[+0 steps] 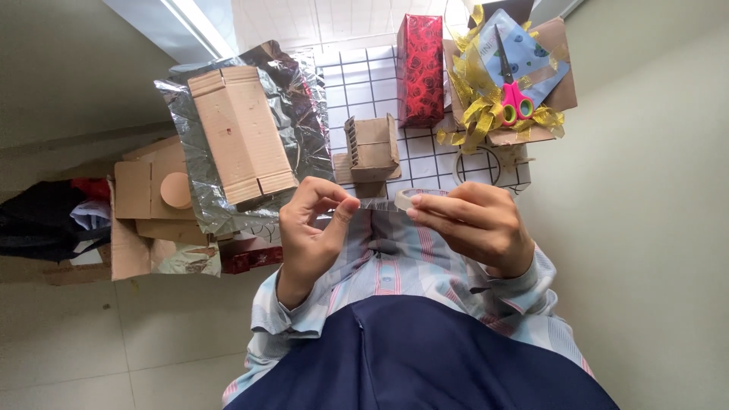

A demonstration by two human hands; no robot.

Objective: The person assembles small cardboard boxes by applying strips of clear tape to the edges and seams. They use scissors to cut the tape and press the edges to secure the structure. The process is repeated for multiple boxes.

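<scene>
- Gridded white tabletop (364, 72): carries a cardboard box (241, 137) on silver foil wrap (186, 129).
- Right hand (478, 224): fingers closed around the clear tape roll (408, 198), held before the chest.
- Left hand (310, 228): thumb and forefinger pinched on the tape strip (373, 203), which runs level between the two hands.

A white mat with a dark grid pattern (364, 83) lies on a pale tiled floor (114, 342). At the right the plain floor (653, 190) is light grey. A bright strip of light (190, 23) shows far left.
</scene>
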